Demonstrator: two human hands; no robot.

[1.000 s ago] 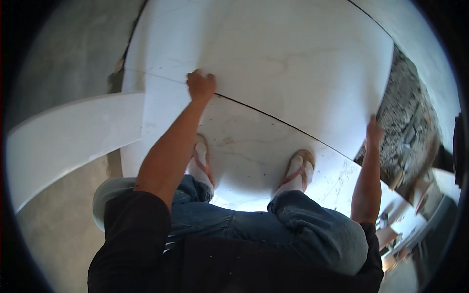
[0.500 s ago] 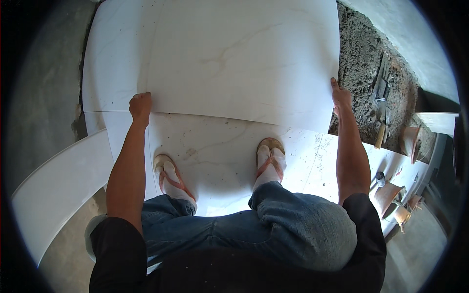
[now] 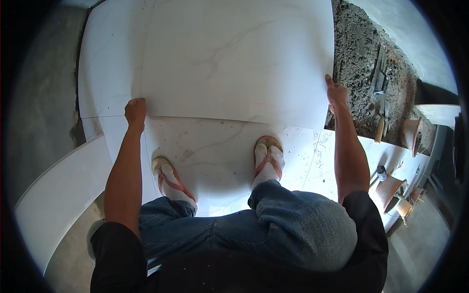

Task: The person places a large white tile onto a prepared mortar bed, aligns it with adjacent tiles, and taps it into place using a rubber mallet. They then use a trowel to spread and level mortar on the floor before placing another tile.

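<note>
A large white marble-veined tile (image 3: pixel 234 58) spans the upper middle of the head view, between my two hands. My left hand (image 3: pixel 136 114) is closed on its left edge near the close corner. On the opposite side my right hand (image 3: pixel 337 94) grips the right edge, thumb lying along the top and fingers out of sight beneath. The tile's close edge overlaps the laid floor tiles (image 3: pixel 215 146) where I stand in sandals. Whatever lies under the held tile is hidden.
Rough grey mortar (image 3: pixel 354 53) borders the tile on the right, with a wooden-handled trowel (image 3: pixel 380 128) on it. Buckets (image 3: pixel 390 189) stand at the lower right. Another white tile (image 3: pixel 63 176) leans at the left, beside a grey wall (image 3: pixel 44 88).
The held tile has shifted a little to the left. Its left near corner sits slightly closer to me, its right side slightly farther. Both hands keep their grip.
</note>
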